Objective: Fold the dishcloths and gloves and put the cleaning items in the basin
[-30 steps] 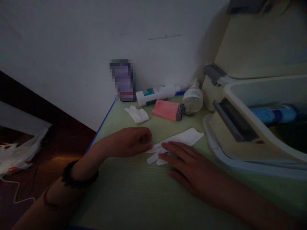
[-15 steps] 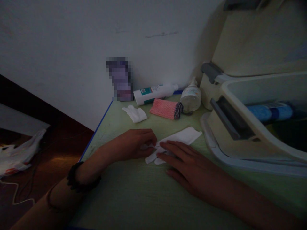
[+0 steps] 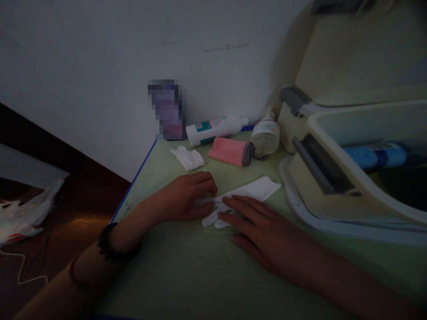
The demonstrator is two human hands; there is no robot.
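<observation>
A white glove [image 3: 256, 191] lies flat on the light-green tabletop, its cuff pointing to the upper right and its fingers to the lower left. My left hand [image 3: 187, 195] is curled at the finger end, with a glove finger between thumb and fingertips. Stretched out flat, my right hand [image 3: 260, 226] rests its fingertips on the middle of the glove. A black bracelet rings my left wrist. Behind my left hand lies a second, folded white glove [image 3: 188, 158]. Beside it is a pink mesh cloth [image 3: 230, 151] with a dark checked end.
Along the wall are a blurred-out phone [image 3: 170, 111], a white bottle [image 3: 216, 129] on its side and a clear pump bottle [image 3: 266, 135]. An opened lidded bin [image 3: 300, 191] on the right holds a blue bottle [image 3: 376, 155]. Plastic bags [image 3: 30, 213] and a cable lie on the floor at left.
My left hand's fingers have risen slightly and parted a little from the thumb at the glove finger. My right hand and the glove look the same.
</observation>
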